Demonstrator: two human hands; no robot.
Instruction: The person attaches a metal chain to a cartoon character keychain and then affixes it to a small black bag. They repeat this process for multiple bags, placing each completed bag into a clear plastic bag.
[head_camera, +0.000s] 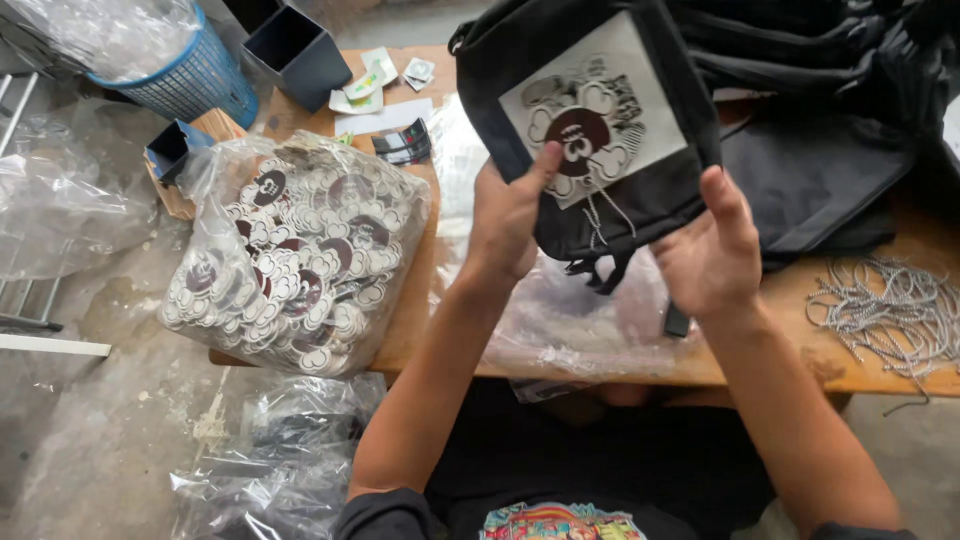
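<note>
One black bag (610, 190) is held up above the wooden table (760, 355), tilted, its long axis running from lower left to upper right, the white printed panel (592, 110) facing the camera. Two hands clamp its lower edge: the left hand (508, 215) with its thumb on the panel, the right hand (712, 255) on the bottom right corner. Left of the grip lies one clear sack of round badges (295, 255); right of it, a heap of grey cords (890, 310); behind, more black bags (820, 60).
</note>
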